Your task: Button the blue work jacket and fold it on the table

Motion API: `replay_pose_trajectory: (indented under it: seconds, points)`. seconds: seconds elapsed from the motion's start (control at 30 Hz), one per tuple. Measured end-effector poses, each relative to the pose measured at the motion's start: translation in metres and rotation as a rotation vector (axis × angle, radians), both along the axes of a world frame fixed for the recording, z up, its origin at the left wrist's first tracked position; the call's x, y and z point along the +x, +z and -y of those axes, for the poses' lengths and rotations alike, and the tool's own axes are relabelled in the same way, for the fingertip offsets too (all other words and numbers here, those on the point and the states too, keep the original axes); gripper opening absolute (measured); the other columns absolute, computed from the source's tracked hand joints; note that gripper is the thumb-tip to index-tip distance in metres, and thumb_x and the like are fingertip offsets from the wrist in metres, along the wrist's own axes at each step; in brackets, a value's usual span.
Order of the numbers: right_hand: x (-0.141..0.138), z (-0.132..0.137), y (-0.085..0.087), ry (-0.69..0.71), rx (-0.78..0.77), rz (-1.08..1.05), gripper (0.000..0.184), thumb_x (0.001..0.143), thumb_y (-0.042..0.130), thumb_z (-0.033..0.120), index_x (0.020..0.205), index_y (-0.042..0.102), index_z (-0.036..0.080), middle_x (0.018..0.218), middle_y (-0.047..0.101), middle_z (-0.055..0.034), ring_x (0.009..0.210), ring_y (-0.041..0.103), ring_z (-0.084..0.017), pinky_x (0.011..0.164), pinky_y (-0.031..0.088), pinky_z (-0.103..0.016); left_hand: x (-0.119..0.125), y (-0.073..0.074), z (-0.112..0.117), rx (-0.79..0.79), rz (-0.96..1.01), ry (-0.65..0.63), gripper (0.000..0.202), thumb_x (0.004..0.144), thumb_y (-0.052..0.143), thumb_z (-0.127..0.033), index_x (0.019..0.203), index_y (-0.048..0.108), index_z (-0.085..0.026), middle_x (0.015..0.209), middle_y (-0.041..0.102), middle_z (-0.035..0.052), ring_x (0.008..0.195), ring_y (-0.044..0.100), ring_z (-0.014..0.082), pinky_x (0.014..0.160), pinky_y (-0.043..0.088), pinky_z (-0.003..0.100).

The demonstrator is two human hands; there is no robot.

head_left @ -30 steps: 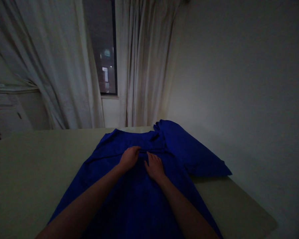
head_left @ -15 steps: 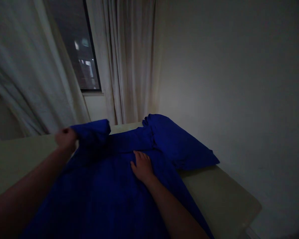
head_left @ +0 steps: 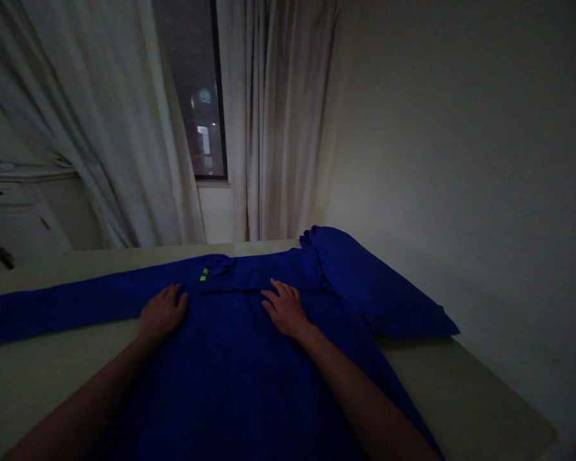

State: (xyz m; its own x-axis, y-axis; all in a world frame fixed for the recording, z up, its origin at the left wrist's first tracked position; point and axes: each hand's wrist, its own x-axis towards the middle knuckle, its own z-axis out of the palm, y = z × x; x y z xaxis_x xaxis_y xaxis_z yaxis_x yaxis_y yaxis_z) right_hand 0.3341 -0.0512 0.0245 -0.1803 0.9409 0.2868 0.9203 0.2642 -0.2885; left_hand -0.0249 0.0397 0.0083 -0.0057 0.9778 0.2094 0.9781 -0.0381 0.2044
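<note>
A blue long-sleeved garment (head_left: 240, 358), probably a shirt or jacket, lies spread over a pale surface. Its left sleeve (head_left: 77, 304) stretches flat toward the left edge of the view, and a small yellow-green patch (head_left: 204, 274) shows near that shoulder. On the right, the other sleeve (head_left: 388, 288) is spread out toward the wall. My left hand (head_left: 164, 312) rests on the cloth below the left shoulder, fingers loosely extended. My right hand (head_left: 286, 308) lies on the upper middle of the garment with its fingers spread. Neither hand grips the fabric.
The pale table or bed surface (head_left: 475, 384) has a rounded corner at the right, close to a plain wall (head_left: 451, 160). Behind it hang light curtains (head_left: 120, 128) around a dark window (head_left: 194, 96). A white cabinet (head_left: 24, 218) stands at the far left.
My left hand has let go of the raised sleeve and come down onto the garment. That sleeve now lies flat to the left, and the view has turned slightly left.
</note>
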Motion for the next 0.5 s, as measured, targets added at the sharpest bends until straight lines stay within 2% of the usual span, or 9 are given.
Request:
replay_pose_trajectory:
  seconds: [0.1, 0.17, 0.23, 0.3, 0.33, 0.4, 0.5]
  points:
    - [-0.029, -0.021, 0.005, 0.091, -0.079, 0.021, 0.043, 0.108, 0.047, 0.054, 0.142, 0.065, 0.035, 0.169, 0.041, -0.0063, 0.153, 0.040, -0.032, 0.120, 0.031, -0.054, 0.010, -0.015, 0.002, -0.021, -0.046, 0.027, 0.062, 0.106, 0.033, -0.048, 0.153, 0.051, -0.013, 0.162, 0.049, 0.0170, 0.151, 0.044, 0.0333, 0.126, 0.030, 0.054]
    - [-0.049, -0.036, 0.005, 0.103, -0.120, 0.032, 0.045, 0.106, 0.051, 0.056, 0.140, 0.067, 0.032, 0.163, 0.049, -0.0073, 0.149, 0.044, -0.034, 0.116, 0.035, -0.056, 0.013, -0.017, 0.003, -0.037, -0.056, 0.046, 0.065, 0.105, 0.029, -0.049, 0.155, 0.051, -0.013, 0.163, 0.048, 0.0158, 0.151, 0.044, 0.0318, 0.126, 0.030, 0.053]
    - [-0.061, -0.048, 0.006, 0.087, -0.117, 0.037, 0.044, 0.104, 0.055, 0.051, 0.139, 0.067, 0.026, 0.154, 0.059, -0.0099, 0.144, 0.050, -0.035, 0.114, 0.038, -0.056, 0.013, -0.016, 0.004, -0.032, -0.052, 0.044, 0.067, 0.104, 0.026, -0.049, 0.155, 0.050, -0.012, 0.162, 0.049, 0.0156, 0.151, 0.045, 0.0307, 0.126, 0.030, 0.051]
    - [-0.058, -0.057, 0.014, 0.060, -0.075, 0.036, 0.045, 0.104, 0.056, 0.044, 0.142, 0.064, 0.022, 0.151, 0.061, -0.0129, 0.141, 0.051, -0.035, 0.116, 0.036, -0.055, 0.011, -0.014, 0.006, -0.012, -0.043, 0.031, 0.068, 0.103, 0.026, -0.049, 0.155, 0.050, -0.011, 0.161, 0.051, 0.0158, 0.150, 0.047, 0.0304, 0.126, 0.031, 0.050]
    - [-0.048, -0.060, 0.022, 0.033, -0.042, 0.030, 0.045, 0.104, 0.055, 0.041, 0.143, 0.062, 0.020, 0.152, 0.060, -0.0144, 0.142, 0.050, -0.034, 0.117, 0.034, -0.055, 0.010, -0.014, 0.007, -0.001, -0.038, 0.029, 0.068, 0.103, 0.027, -0.048, 0.154, 0.051, -0.011, 0.161, 0.051, 0.0161, 0.149, 0.047, 0.0305, 0.126, 0.031, 0.050]
    - [-0.010, -0.062, 0.046, -0.091, 0.072, -0.009, 0.047, 0.104, 0.051, 0.041, 0.144, 0.060, 0.018, 0.149, 0.060, -0.0181, 0.141, 0.049, -0.034, 0.118, 0.033, -0.054, 0.010, -0.014, 0.008, 0.017, -0.030, 0.032, 0.066, 0.103, 0.029, -0.047, 0.153, 0.052, -0.011, 0.160, 0.052, 0.0168, 0.149, 0.047, 0.0311, 0.125, 0.031, 0.051]
    - [0.081, -0.045, 0.092, -0.489, 0.406, -0.167, 0.047, 0.101, 0.051, 0.046, 0.136, 0.064, 0.017, 0.132, 0.067, -0.0222, 0.131, 0.055, -0.034, 0.112, 0.041, -0.053, 0.011, -0.017, 0.010, 0.029, -0.024, 0.030, 0.065, 0.102, 0.031, -0.046, 0.152, 0.053, -0.011, 0.159, 0.053, 0.0178, 0.149, 0.047, 0.0318, 0.125, 0.030, 0.052]
